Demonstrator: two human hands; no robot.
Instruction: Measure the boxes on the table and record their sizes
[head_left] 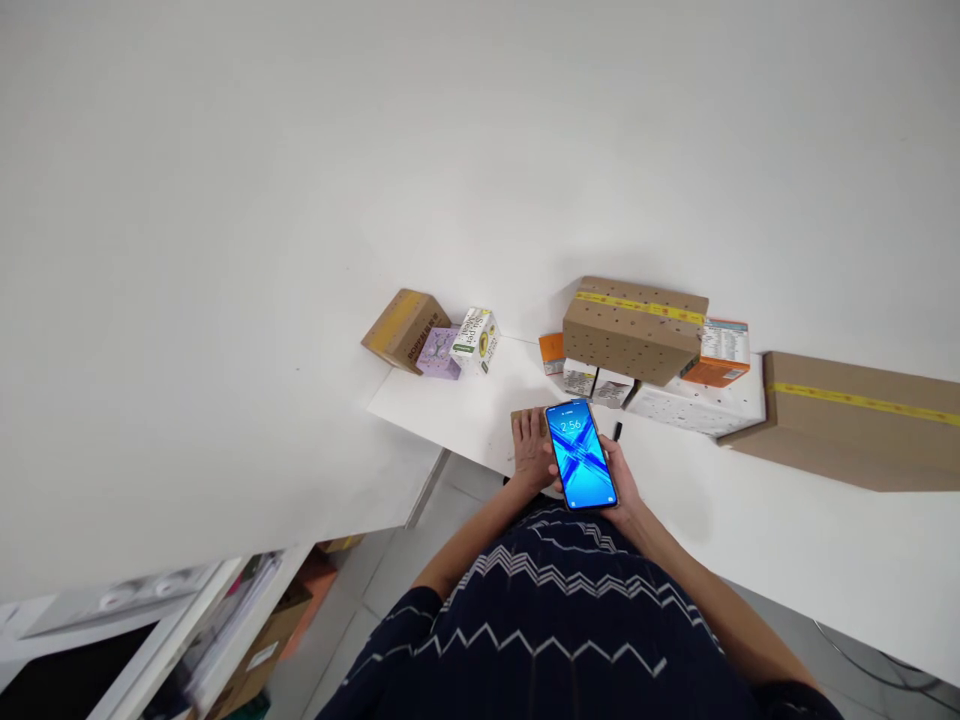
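Observation:
My right hand [621, 480] is wrapped round a smartphone [580, 454] with a lit blue screen, held just above the white table's [750, 520] near edge. My left hand [532, 452] lies with fingers stretched flat on a small brown cardboard piece [519, 418] on the table, right beside the phone. A black pen [617, 431] lies on the table just beyond my right hand.
A large taped cardboard box [634, 328] sits on small white cartons, next to an orange box [721, 352] and a long flat cardboard box [855, 418]. At the far left end stand a brown box [401, 328], a purple carton [440, 352] and a white-green carton [475, 340].

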